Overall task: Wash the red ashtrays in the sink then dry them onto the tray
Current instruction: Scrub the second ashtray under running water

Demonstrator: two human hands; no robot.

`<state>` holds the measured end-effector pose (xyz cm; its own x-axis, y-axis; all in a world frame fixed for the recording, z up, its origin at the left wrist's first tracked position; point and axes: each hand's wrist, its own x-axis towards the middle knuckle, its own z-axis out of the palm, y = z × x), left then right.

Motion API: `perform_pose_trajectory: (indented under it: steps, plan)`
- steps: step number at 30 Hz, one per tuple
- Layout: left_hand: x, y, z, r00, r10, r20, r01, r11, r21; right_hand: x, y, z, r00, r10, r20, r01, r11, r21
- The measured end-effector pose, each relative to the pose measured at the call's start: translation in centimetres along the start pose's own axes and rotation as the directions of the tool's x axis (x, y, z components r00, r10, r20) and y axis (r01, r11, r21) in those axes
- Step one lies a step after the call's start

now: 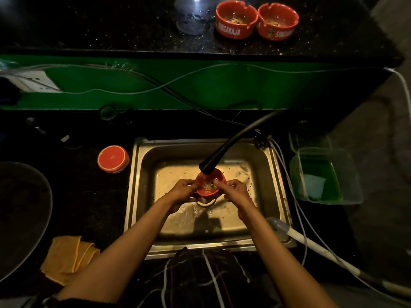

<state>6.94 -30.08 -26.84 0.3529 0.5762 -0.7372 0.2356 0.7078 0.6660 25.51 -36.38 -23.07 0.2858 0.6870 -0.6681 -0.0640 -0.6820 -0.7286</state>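
Grip first: left hand (184,189) and right hand (236,189) both grasped one red ashtray (209,184) by its rim, under the black faucet head (208,167), over the sink (275,174) drain. Wash step in hand, ash bits inside. Next prob. needs rubbing out, then cloth (66,256). Two ashtrays (256,20) on upper surface read "SINGARAJA"; another (113,158) upside down, left of sink.

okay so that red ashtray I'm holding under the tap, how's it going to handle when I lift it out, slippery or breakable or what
Probably slippery: the red ashtray sits under the faucet, wet, held by the left hand and right hand. It looks rigid and glossy, perhaps glazed ceramic, so likely heavy for its size and chippable against the steel sink. Low and wide, it should not tip.
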Motion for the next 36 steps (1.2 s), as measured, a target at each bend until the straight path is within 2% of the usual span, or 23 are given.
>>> perform_pose_trajectory:
  steps: [3, 6, 12, 16, 20, 23, 28, 31, 36]
  plan:
    - [-0.5, -0.6, 0.4, 0.999, -0.037, 0.011, 0.038, 0.982, -0.185, 1.0, -0.5, -0.2, 0.998, -0.069, -0.008, 0.067, 0.992, -0.104]
    - [-1.1, -0.7, -0.5, 0.999, -0.004, -0.051, -0.009, 0.97, -0.244, 1.9, -1.0, 0.4, 0.994, -0.101, 0.052, 0.108, 0.981, -0.158]
    - [-2.6, -0.3, -3.7, 0.992, 0.069, -0.102, -0.068, 0.998, 0.013, 3.3, 0.2, 3.0, 0.992, 0.002, 0.124, 0.034, 0.957, -0.288]
    - [-2.8, 1.0, -4.4, 0.974, 0.123, -0.191, -0.105, 0.989, 0.1, 2.7, 0.9, 4.3, 0.974, 0.123, 0.19, -0.086, 0.978, -0.188]
    - [-2.1, 1.7, -3.4, 0.967, 0.139, -0.214, -0.118, 0.987, 0.109, 1.6, 1.5, 4.2, 0.963, 0.158, 0.218, -0.148, 0.987, -0.062]
    - [-1.3, 1.7, -2.4, 0.976, 0.121, -0.179, -0.106, 0.99, 0.093, 1.1, 1.3, 3.0, 0.984, 0.119, 0.133, -0.115, 0.993, -0.042]
    - [-0.1, 0.3, -1.1, 0.993, 0.115, -0.015, -0.114, 0.993, 0.034, 1.8, 0.9, 0.6, 0.998, -0.05, -0.031, 0.048, 0.997, -0.064]
    - [0.3, -0.5, -0.6, 0.994, 0.111, -0.002, -0.111, 0.994, 0.003, 2.5, 0.5, 0.0, 0.994, -0.102, -0.05, 0.093, 0.984, -0.154]
    - [-0.2, -1.3, -1.7, 0.996, 0.077, -0.051, -0.076, 0.997, 0.023, 3.3, 0.4, 1.3, 0.992, -0.127, 0.018, 0.127, 0.951, -0.28]
